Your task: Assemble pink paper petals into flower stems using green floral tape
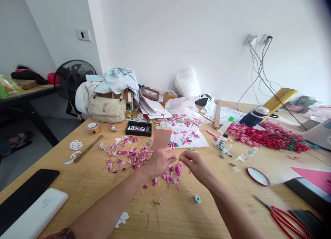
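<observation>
We have both hands raised just above the wooden table (pixel 85 183), fingertips nearly meeting. Our left hand (pixel 159 161) is pinched shut on something small and pink, most likely a paper petal, though the piece is too tiny to name with certainty. Our right hand (pixel 194 163) closes thumb against forefinger on what looks like a thin wire or stem; whether it truly grips it we cannot tell.

Directly below the hands lie a few finished pink blossoms (pixel 173 173). The main scatter of loose pink petals (pixel 126 155) spreads at ten o'clock from the hands. A small teal tape roll (pixel 198 199) sits near, at five o'clock. The red-handled scissors (pixel 287 216) lie well apart at four o'clock, and the heap of red flowers (pixel 266 137) at two o'clock.

To do this well, we judge, the pinch should stay light, so the petal does not crease, and the hands low over the table, so a dropped piece lands among its fellows.
</observation>
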`<state>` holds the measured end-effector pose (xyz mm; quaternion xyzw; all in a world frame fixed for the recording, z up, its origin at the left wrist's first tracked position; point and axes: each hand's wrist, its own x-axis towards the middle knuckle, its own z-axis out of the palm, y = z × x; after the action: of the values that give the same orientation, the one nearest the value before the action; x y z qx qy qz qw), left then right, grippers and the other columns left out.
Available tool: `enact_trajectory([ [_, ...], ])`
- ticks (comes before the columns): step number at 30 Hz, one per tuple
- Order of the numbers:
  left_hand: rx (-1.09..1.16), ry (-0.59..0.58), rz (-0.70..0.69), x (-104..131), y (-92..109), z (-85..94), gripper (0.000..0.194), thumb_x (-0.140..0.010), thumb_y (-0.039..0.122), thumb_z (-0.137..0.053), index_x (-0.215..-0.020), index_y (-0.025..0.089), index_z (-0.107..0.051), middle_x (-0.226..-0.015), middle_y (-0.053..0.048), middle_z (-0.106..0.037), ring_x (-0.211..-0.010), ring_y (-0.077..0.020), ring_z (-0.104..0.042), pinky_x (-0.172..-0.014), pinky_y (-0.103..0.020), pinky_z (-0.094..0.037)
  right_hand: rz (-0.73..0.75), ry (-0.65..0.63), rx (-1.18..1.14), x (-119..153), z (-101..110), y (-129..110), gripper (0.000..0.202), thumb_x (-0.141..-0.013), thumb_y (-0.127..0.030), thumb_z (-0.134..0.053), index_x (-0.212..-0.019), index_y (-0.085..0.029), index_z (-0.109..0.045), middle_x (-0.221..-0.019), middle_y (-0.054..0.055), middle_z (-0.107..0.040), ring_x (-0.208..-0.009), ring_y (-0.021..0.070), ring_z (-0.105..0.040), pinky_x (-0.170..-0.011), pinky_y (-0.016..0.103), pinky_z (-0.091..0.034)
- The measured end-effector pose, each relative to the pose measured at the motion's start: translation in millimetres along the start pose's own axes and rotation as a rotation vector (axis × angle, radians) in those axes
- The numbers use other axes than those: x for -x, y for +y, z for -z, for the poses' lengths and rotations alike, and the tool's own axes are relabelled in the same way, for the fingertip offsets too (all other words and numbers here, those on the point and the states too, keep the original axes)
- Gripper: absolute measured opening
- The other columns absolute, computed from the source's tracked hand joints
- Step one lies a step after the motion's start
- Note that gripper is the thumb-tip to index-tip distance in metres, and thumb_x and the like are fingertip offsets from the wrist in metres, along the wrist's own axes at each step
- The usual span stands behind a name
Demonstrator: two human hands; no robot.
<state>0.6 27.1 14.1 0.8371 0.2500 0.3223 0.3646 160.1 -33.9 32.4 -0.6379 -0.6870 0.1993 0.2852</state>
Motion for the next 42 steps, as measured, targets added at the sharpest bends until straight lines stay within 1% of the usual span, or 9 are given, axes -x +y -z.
enact_trajectory([
  [5, 0.610, -0.005, 0.399, -0.4, -2.3, 1.7, 0.019, -0.065, 0.030, -0.065, -0.066, 0.012, -0.060, -0.060, 0.001, -0.051, -0.056, -0.0077, -0.043, -0.052, -0.020, -0.030, 0.335, 0.211, 0.171, 9.3, 10.2, -1.5, 0.021, -0.081, -0.026, -0.050, -0.101, -0.022, -0.052, -0.106, 0.008, -0.054, -0.097, 0.0202, -0.050, -0.076, 0.034, -0.045],
  [9, 0.915, -0.085, 0.521, 1.7, -2.9, 5.3, 0.028, -0.057, 0.034, -0.071, -0.066, 0.011, -0.059, -0.058, 0.003, -0.048, -0.051, -0.0046, -0.037, -0.048, -0.019, -0.025, 0.536, 0.264, 0.329, 9.7, 10.6, -3.3, 0.018, -0.081, -0.018, -0.050, -0.098, -0.022, -0.056, -0.100, 0.009, -0.057, -0.096, 0.0213, -0.050, -0.077, 0.037, -0.045],
  [16, 0.956, -0.187, 0.551, 2.8, -1.9, 5.9, 0.031, -0.054, 0.035, -0.073, -0.066, 0.011, -0.059, -0.057, 0.003, -0.048, -0.049, -0.0047, -0.039, -0.048, -0.020, -0.026, 0.640, 0.238, 0.289, 2.2, 10.3, -4.9, 0.014, -0.083, -0.015, -0.047, -0.083, -0.021, -0.059, -0.085, 0.006, -0.063, -0.080, 0.0172, -0.053, -0.067, 0.030, -0.045],
  [21, 0.759, -0.152, 0.432, 2.1, 1.4, 5.1, 0.022, -0.065, 0.032, -0.066, -0.066, 0.011, -0.058, -0.059, 0.002, -0.049, -0.051, -0.0058, -0.039, -0.050, -0.020, -0.027, 0.442, 0.173, 0.115, 4.3, 5.5, -6.3, 0.017, -0.084, -0.019, -0.044, -0.070, -0.019, -0.055, -0.073, 0.003, -0.060, -0.072, 0.0150, -0.052, -0.066, 0.028, -0.041],
  [27, 0.020, -0.048, -0.048, 0.3, 8.7, 7.4, 0.018, -0.078, 0.018, -0.048, -0.068, 0.014, -0.061, -0.070, -0.003, -0.052, -0.068, -0.0124, -0.046, -0.063, -0.024, -0.033, -0.060, 0.060, -0.115, 1.1, -8.5, -1.2, 0.024, -0.079, -0.030, -0.047, -0.060, -0.017, -0.049, -0.052, -0.003, -0.050, -0.052, 0.0115, -0.047, -0.049, 0.023, -0.035],
  [29, 0.013, -0.020, -0.023, -0.2, 8.2, 6.1, 0.017, -0.077, 0.016, -0.048, -0.068, 0.014, -0.061, -0.070, -0.003, -0.053, -0.069, -0.0126, -0.047, -0.064, -0.024, -0.033, -0.092, 0.047, -0.146, 0.6, -7.8, 0.6, 0.024, -0.080, -0.033, -0.046, -0.063, -0.017, -0.051, -0.053, -0.003, -0.051, -0.051, 0.0116, -0.047, -0.046, 0.022, -0.035],
  [35, 0.659, -0.044, 0.440, 0.2, 0.7, 4.9, 0.017, -0.065, 0.028, -0.063, -0.064, 0.012, -0.058, -0.057, 0.002, -0.048, -0.053, -0.0070, -0.039, -0.051, -0.020, -0.028, 0.300, 0.297, 0.106, 8.8, 5.6, 0.5, 0.020, -0.079, -0.025, -0.051, -0.098, -0.021, -0.054, -0.099, 0.007, -0.058, -0.091, 0.0192, -0.053, -0.071, 0.032, -0.045],
  [38, 0.890, -0.098, 0.525, 1.6, -1.1, 6.8, 0.025, -0.059, 0.032, -0.070, -0.065, 0.012, -0.057, -0.058, 0.003, -0.047, -0.051, -0.0054, -0.039, -0.048, -0.019, -0.026, 0.477, 0.267, 0.242, 9.8, 6.7, 0.0, 0.024, -0.081, -0.018, -0.050, -0.104, -0.022, -0.054, -0.100, 0.008, -0.058, -0.095, 0.0198, -0.052, -0.076, 0.034, -0.045],
  [42, 0.973, -0.172, 0.561, 2.6, -0.7, 7.1, 0.029, -0.055, 0.033, -0.073, -0.064, 0.011, -0.057, -0.057, 0.003, -0.047, -0.047, -0.0042, -0.037, -0.046, -0.020, -0.024, 0.575, 0.225, 0.360, 6.2, 3.0, -0.8, 0.019, -0.083, -0.015, -0.046, -0.097, -0.020, -0.057, -0.094, 0.008, -0.061, -0.087, 0.0184, -0.052, -0.071, 0.031, -0.044],
])
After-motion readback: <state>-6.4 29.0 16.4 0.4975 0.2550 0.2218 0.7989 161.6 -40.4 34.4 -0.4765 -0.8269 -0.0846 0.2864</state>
